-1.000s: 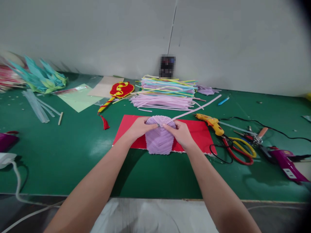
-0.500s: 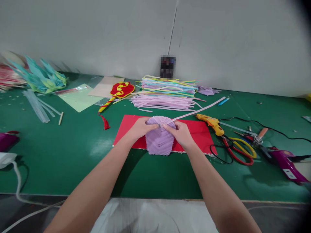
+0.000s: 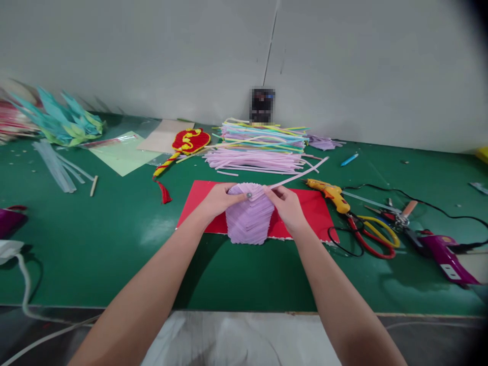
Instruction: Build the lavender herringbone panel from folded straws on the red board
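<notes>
A lilac panel of pipe cleaners [image 3: 249,221], laid in a V pattern, rests over the front edge of a red board [image 3: 312,213]. My left hand [image 3: 224,201] grips its upper left side, thumb pressed on top near the middle. At the upper right edge, my right hand [image 3: 285,203] pinches a pale lilac pipe cleaner [image 3: 299,175]. The free end of that pipe cleaner sticks out to the upper right, beyond my fingers. What my fingers do beneath the panel is hidden.
Behind lies a pile of pipe cleaners [image 3: 259,157], beside a red and yellow fan [image 3: 190,141]. On the right are a yellow glue gun [image 3: 331,193], red-and-yellow-handled pliers [image 3: 377,234] and a purple tool [image 3: 450,259]. Glue sticks [image 3: 55,165] lie left.
My right thumb has slid right from the panel's middle to its upper right edge. The pipe cleaner's free part now looks shorter and reaches less far right. My left hand stays nearly in place.
</notes>
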Tool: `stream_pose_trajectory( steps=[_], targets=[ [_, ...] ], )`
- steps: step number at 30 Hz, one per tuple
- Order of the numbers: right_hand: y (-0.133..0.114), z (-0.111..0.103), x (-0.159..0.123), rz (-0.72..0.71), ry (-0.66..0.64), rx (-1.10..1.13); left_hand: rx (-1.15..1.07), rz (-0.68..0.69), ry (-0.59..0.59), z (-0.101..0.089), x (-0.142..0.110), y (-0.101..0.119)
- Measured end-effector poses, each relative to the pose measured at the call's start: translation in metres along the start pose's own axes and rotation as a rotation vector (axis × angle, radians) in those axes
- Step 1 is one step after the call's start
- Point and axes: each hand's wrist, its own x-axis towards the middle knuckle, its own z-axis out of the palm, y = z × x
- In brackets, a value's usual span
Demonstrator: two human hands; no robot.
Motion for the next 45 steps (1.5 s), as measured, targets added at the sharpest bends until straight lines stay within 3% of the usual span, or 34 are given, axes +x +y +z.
stream_pose_trajectory(
  steps=[8, 14, 23, 30, 45],
  targets=[
    [-0.0006, 0.0013, 0.0003, -0.003, 0.004, -0.069, 0.039, -0.021, -0.006, -0.0008, 0.0014, -0.0011],
    [-0.0026, 0.0000, 0.0009, 0.029, 0.077, 0.061, 0.074, 0.017, -0.029, -0.0023, 0.0015, -0.0007],
    [-0.0026, 0.0010, -0.0030, -0.048, -0.069, -0.025, 0.145, 0.070, -0.180, -0.0080, -0.0009, 0.0032],
    [-0.0043, 0.0036, -0.0052, -0.063, -0.133, -0.040, 0.176, 0.098, -0.195, -0.0043, -0.0039, 0.0041],
    [-0.0018, 0.0038, -0.0045, 0.005, -0.145, -0.077, 0.226, 0.139, -0.195, -0.0039, -0.0050, 0.0056]
  ],
)
